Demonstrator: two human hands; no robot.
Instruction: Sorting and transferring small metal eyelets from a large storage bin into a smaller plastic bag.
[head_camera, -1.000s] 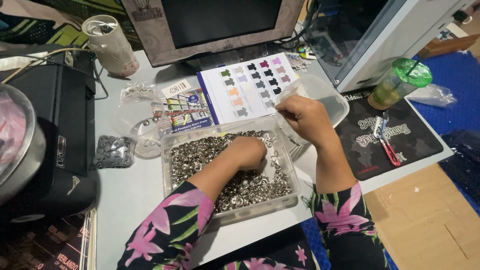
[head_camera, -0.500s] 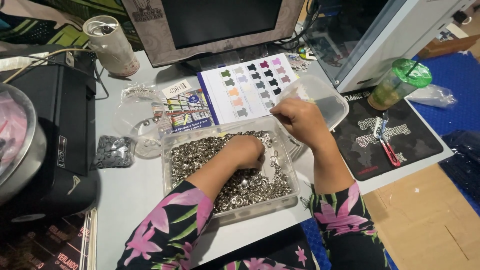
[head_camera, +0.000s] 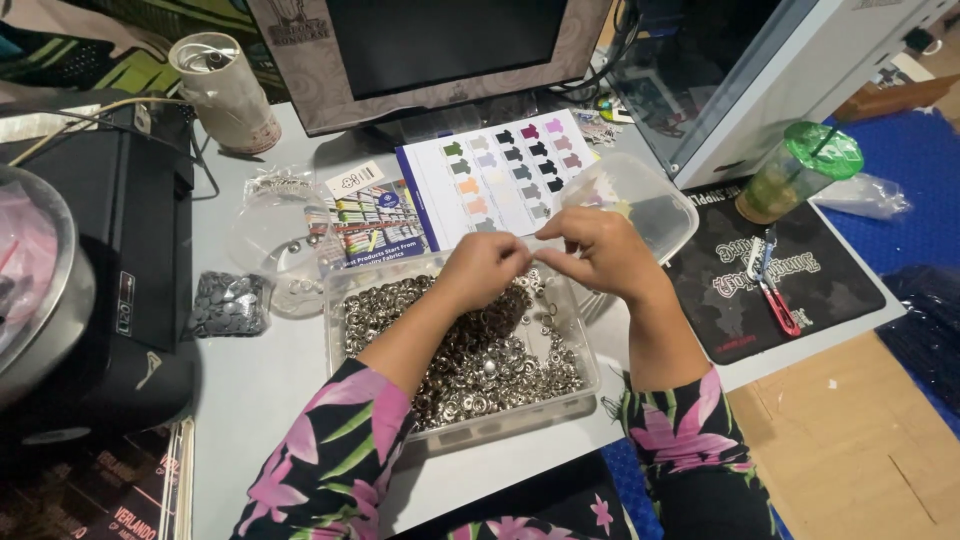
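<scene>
A clear plastic box (head_camera: 592, 388) full of small silver metal snaps (head_camera: 480, 372) sits on the white table in front of me. My left hand (head_camera: 485, 268) and my right hand (head_camera: 603, 255) hover above the box's far edge. Their fingertips meet, and both pinch a tiny metal snap piece between them. Both forearms wear black sleeves with pink flowers.
Behind the box lie a colour chart card (head_camera: 500, 172), a clear lid (head_camera: 645, 195) and a clear bag (head_camera: 285, 235). A bag of dark snaps (head_camera: 228, 303) and a black machine (head_camera: 120, 260) are on the left. On the right are a green-lidded cup (head_camera: 800, 172) and a red-handled tool (head_camera: 775, 298).
My left hand has lifted out of the snaps and moved up and right to meet my right hand, which has dropped slightly toward it.
</scene>
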